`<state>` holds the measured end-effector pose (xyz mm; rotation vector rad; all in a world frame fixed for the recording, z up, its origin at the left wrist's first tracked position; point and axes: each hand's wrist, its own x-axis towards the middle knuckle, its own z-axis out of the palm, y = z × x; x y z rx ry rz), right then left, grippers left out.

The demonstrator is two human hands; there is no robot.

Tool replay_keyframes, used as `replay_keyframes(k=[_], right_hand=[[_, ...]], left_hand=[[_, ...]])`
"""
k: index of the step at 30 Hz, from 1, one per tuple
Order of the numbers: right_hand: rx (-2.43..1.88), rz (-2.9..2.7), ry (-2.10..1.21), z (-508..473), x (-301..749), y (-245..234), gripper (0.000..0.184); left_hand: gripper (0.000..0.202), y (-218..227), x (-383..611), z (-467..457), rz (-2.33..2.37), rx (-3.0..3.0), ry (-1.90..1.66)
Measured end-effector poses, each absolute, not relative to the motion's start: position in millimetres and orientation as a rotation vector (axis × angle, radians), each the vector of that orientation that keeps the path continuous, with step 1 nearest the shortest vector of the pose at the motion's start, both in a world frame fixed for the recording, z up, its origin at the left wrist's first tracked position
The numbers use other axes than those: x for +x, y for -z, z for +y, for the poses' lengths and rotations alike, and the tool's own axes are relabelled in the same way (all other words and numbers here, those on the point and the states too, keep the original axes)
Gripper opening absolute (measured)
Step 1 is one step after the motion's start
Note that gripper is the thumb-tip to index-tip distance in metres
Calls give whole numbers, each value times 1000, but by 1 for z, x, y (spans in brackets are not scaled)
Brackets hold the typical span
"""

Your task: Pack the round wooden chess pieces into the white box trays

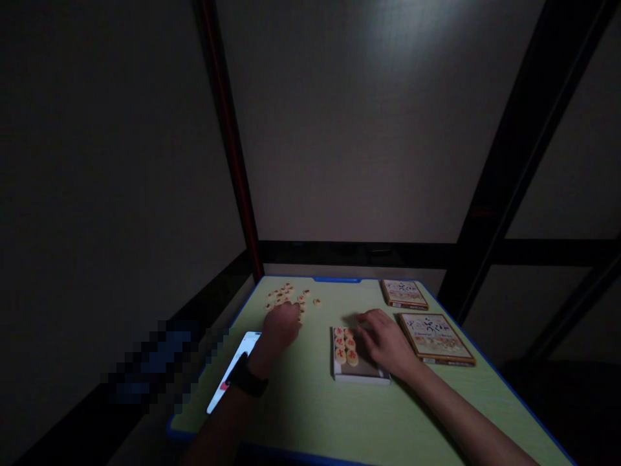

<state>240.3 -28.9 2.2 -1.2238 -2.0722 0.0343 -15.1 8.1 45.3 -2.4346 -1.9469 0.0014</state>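
Note:
A pile of several small round wooden game pieces (287, 298) with red marks lies at the table's far left. My left hand (281, 327), with a dark watch on its wrist, rests at the near edge of that pile, fingers curled; what they hold is hidden. A shallow white tray (361, 375) sits in the middle, with several pieces (345, 344) lined up in its left part. My right hand (385, 340) lies over the tray's right part, fingers bent down onto it.
The green table (315, 414) has a blue rim. Two flat printed boxes lie at the right, one far (404, 293), one nearer (435, 338). A lit phone (231, 372) lies by the left edge. Dark frame bars and a pale wall stand behind.

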Motion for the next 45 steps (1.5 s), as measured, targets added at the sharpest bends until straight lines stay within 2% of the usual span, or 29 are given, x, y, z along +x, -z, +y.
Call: replay_keyframes(k=[2,5,19,26,32,39,45], right_hand=[[-1256,-2122,-98,-38,240,-15,10],[-1333,-2259,-284,-50,239,-27,6],[-1393,-2507,-222,-52,230,-12,29],[-1377,-2516,-205,-52,230,-10,18],[-1347,-2473,-196,-51,230,-9,16],[-1330,-2357,-297,-53,234,-22,12],[-1363,-2166,-148,-46,237,-20,33]], left_hand=[[17,-46,2,-6,-1842,-2561,90],[25,-40,24,-23,-1704,-2769,247],[25,-26,40,-31,-1628,-2934,233],[24,-28,41,-31,-1634,-2936,219],[26,-24,39,-28,-1611,-2918,294],[20,-45,-2,7,-1748,-2705,164],[26,-56,-64,56,-1975,-2410,54]])
